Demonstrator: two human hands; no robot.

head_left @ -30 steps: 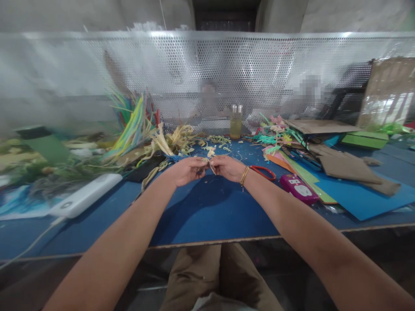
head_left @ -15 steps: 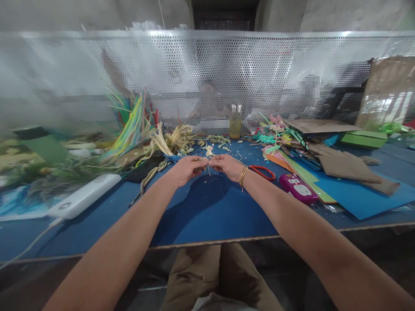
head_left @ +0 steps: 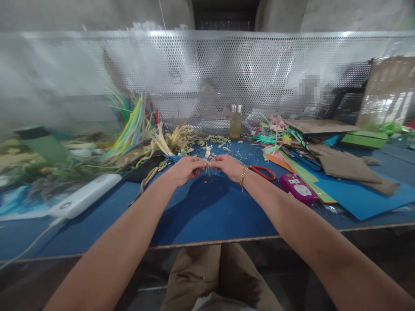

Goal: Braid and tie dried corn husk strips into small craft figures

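Note:
My left hand (head_left: 189,169) and my right hand (head_left: 227,165) meet over the middle of the blue table (head_left: 217,216), both with fingers pinched. Between the fingertips is a small bunch of pale, straw-coloured strips (head_left: 208,152); its top sticks up above the fingers and thin ends hang below. The part inside the pinch is hidden. Red-handled scissors (head_left: 263,172) lie just right of my right wrist, their blades out of sight. A larger bundle of pale dried strips (head_left: 173,140) rests beyond my left hand.
A white power bank (head_left: 86,196) with a cable lies left. Coloured stems (head_left: 134,121) stand behind it. To the right are a purple device (head_left: 298,188), blue card (head_left: 359,196) and brown cardboard (head_left: 350,164). A bottle (head_left: 235,123) stands before the perforated metal screen (head_left: 220,65).
Both hands stay in nearly the same place, still pinching the strips. The fingers have shifted slightly, and the thin ends below them show less clearly.

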